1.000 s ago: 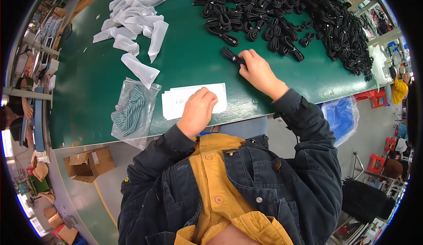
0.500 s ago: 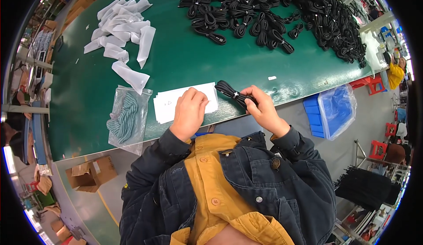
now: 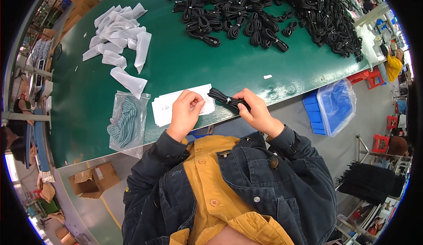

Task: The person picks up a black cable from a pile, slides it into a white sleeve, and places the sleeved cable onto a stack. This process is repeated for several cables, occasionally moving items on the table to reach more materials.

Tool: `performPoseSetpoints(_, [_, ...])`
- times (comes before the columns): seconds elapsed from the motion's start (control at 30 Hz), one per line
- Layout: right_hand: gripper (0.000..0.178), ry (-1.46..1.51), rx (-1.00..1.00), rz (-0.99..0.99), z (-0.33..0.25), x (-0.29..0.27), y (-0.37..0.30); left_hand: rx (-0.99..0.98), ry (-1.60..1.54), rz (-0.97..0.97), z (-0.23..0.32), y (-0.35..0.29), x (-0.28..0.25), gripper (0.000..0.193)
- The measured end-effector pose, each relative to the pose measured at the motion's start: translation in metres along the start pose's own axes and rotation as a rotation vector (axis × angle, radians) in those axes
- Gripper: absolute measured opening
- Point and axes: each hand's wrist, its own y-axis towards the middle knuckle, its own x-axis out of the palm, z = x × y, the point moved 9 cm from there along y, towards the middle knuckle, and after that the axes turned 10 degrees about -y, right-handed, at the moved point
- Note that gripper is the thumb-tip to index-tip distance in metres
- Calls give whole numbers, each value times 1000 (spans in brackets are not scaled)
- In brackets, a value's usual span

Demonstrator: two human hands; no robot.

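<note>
A coiled black cable (image 3: 225, 98), bound round its middle with a light tie, lies in the grip of my right hand (image 3: 260, 115). Its left end reaches over the right edge of a stack of flat white sheets or sleeves (image 3: 164, 111) near the table's front edge. My left hand (image 3: 186, 112) is above that stack, fingers curled and thumb against the fingertips. Whether it pinches the top piece I cannot make out. Left of the stack lies a clear plastic bag (image 3: 140, 128) with bluish-green striped string or ties (image 3: 125, 121) in it.
Rumpled translucent white sleeves (image 3: 128, 81) lie on the green table (image 3: 185, 64) at the left. A large heap of coiled black cables (image 3: 253, 24) covers its far right. Beyond the front edge stand a blue bin (image 3: 313, 112) with a clear liner and a cardboard box (image 3: 99, 179).
The cable in my right hand has shifted slightly left and lies flatter, its end now nearer the stack. My left hand's fingers have curled in more. The whole view has shifted slightly.
</note>
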Motion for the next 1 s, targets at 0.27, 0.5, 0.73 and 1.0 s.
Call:
performPoseSetpoints(0.27, [22,-135,-99,-115,-12,7,2,-112,-180,59,-8,-4,-3,9])
performPoseSetpoints(0.5, [22,520,605,-501,27,44,-2,333,100,-52,53,-5,5,10])
performPoseSetpoints(0.73, [27,-7,-228,47,-48,2,36,197,14,15,51,14,-16,8])
performPoseSetpoints(1.0, [31,183,-269,183,-64,-19,77,-144,-720,-20,28,58,-35,13])
